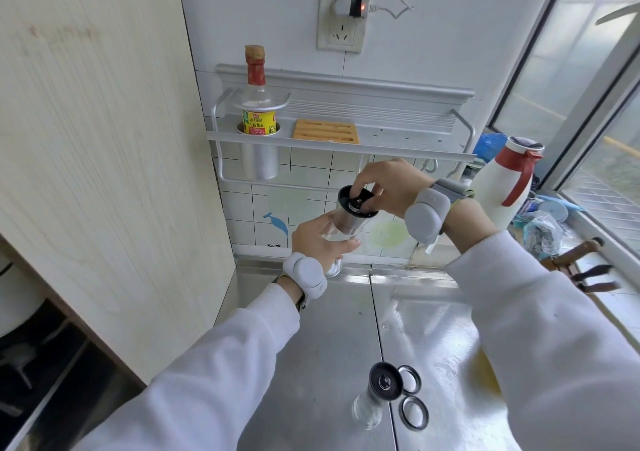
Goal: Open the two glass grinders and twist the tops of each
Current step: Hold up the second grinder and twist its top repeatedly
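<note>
The left hand (320, 242) grips the glass of the raised grinder (349, 220), the right hand (389, 187) pinches its black top (347, 197), so one should hold the glass firm and turn only the top (the second grinder (377, 393) stands on the counter (329, 329)).

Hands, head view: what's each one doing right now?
Left hand: holds the glass body of the raised grinder.
Right hand: pinches that grinder's black top.
</note>
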{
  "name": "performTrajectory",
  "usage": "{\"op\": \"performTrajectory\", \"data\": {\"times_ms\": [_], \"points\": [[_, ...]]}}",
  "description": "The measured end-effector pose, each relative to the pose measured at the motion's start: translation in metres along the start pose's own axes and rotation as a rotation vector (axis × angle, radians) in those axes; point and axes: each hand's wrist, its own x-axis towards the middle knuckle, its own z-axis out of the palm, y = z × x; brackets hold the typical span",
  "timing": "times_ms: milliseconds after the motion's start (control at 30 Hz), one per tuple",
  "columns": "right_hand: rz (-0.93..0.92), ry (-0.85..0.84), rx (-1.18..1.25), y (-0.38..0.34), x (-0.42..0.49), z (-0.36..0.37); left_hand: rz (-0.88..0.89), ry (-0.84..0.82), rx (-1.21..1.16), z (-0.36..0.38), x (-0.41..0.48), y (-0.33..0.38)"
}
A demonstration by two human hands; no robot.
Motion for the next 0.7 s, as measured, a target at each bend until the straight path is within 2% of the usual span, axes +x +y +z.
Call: {"op": "performTrajectory", "data": {"times_ms": [133,700], "points": [[0.022,0.033,-0.006,-0.0006,-0.0001,0.0009,-0.003,0.011,0.009,0.0002,0.0,-0.0006],[0.018,-0.042,-0.046,-0.0073,-0.0023,0.0012,-0.053,0.009,0.027,0.0031,-0.0027,-0.0042]]}}
